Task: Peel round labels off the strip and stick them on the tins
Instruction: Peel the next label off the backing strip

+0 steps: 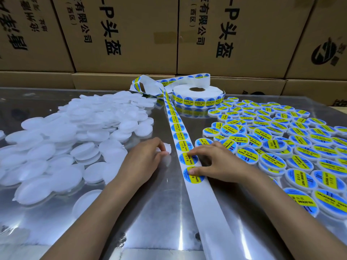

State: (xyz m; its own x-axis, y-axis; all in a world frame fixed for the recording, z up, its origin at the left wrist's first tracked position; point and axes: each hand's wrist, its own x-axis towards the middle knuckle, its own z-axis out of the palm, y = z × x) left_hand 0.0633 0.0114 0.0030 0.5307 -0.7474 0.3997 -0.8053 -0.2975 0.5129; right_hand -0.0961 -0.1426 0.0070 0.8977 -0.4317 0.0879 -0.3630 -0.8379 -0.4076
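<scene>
Head view: two hands [144, 158] [216, 162], one strip [180, 132].

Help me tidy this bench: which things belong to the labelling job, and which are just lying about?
Job: label strip; label roll; plain white tins; labelled tins; left hand holding a tin; right hand on the strip.
Lying about: cardboard boxes.

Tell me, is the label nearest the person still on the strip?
Still on: the label lies flat on the strip, right hand fingers touching its edge.
</scene>
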